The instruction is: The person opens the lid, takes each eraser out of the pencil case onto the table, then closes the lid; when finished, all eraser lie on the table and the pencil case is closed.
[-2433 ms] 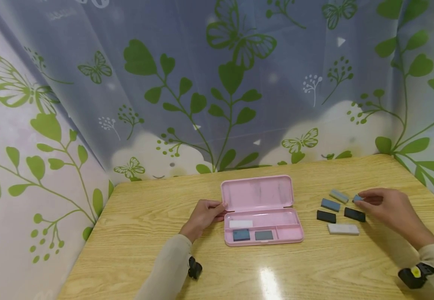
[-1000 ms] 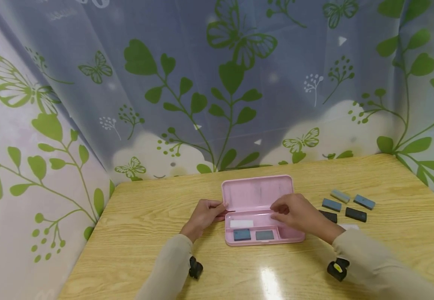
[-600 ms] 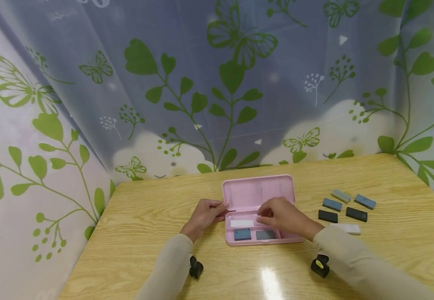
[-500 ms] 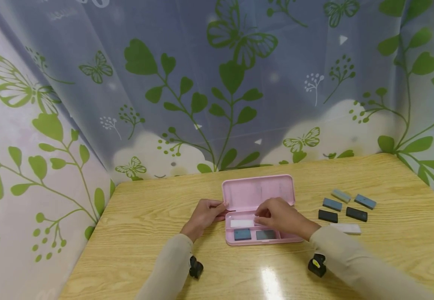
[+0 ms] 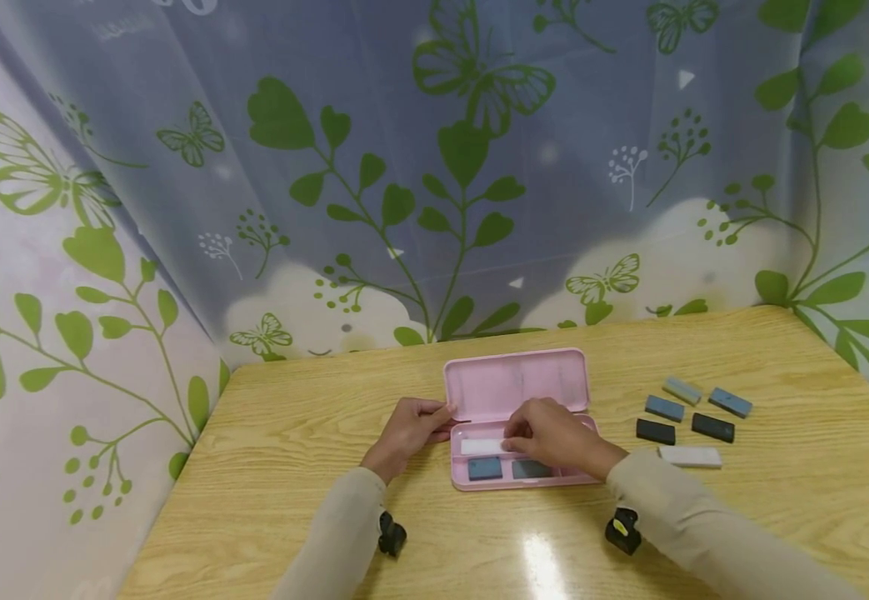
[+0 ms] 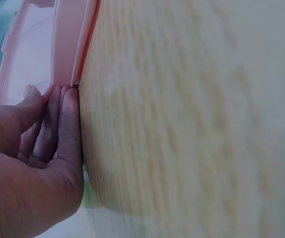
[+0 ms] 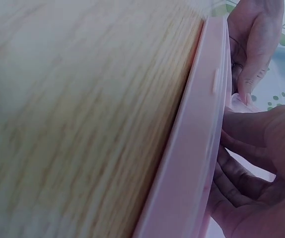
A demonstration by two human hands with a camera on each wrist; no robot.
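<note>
A pink pencil case (image 5: 527, 485) lies with its lid (image 5: 516, 385) up on the wooden table. My left hand (image 5: 407, 429) holds its left side at the hinge, thumb against the lid and fingers behind the case in the left wrist view. My right hand (image 5: 546, 433) reaches into the case, fingertips right at the right end of a white eraser (image 5: 481, 447) in the back compartment. I cannot tell whether it grips that eraser; the case wall hides the fingertips in the right wrist view. In the front compartment lie a blue eraser (image 5: 484, 468) and a grey-blue eraser (image 5: 530, 469).
Right of the case, several erasers lie loosely grouped on the table (image 5: 269, 500): a grey-green one (image 5: 681, 390), blue ones (image 5: 730, 402), black ones (image 5: 713, 427) and a white one (image 5: 691, 457). A patterned curtain (image 5: 374, 208) hangs behind the table.
My right hand has let go of a blue eraser at the far right, come back to the case and moved left to the white eraser. My left hand has stayed put.
</note>
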